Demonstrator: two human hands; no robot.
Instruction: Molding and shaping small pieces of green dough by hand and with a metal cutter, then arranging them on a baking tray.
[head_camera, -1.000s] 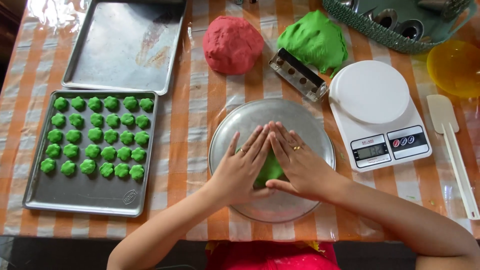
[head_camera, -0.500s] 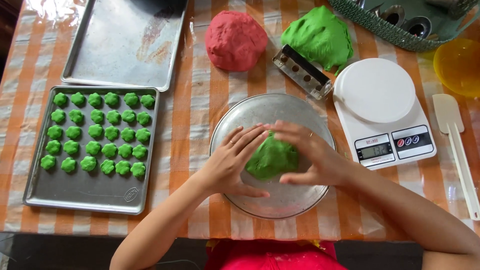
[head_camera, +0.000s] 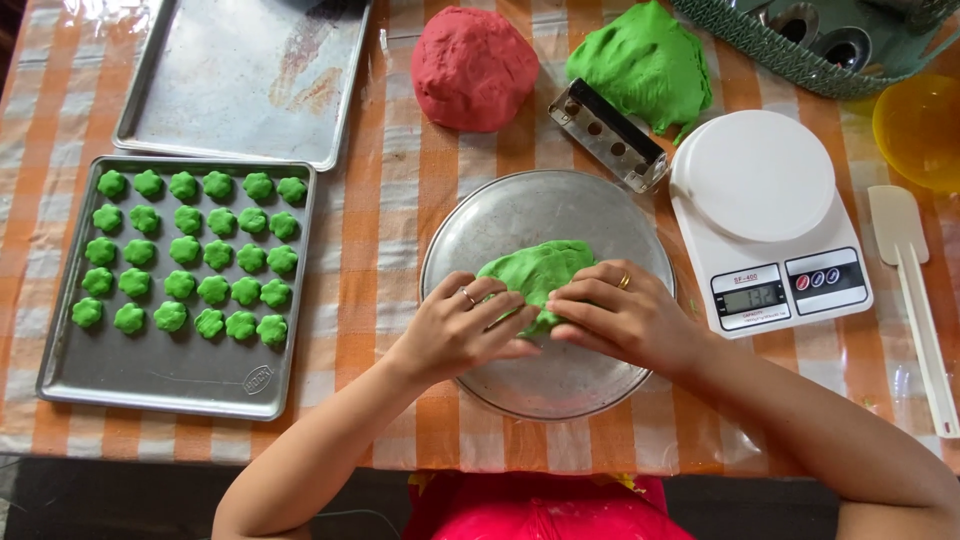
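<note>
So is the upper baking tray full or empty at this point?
Empty. The upper baking tray shows only bare metal with smears, while the lower tray holds rows of green dough pieces.

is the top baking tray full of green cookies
No, the top tray is bare metal; the green pieces sit on the lower tray.

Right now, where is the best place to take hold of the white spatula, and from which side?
Probably the long thin handle of the white spatula, taken from above, fingers closing across its width. It lies flat on the tablecloth, right of the scale; the blade end is wider and harder to pinch.
</note>
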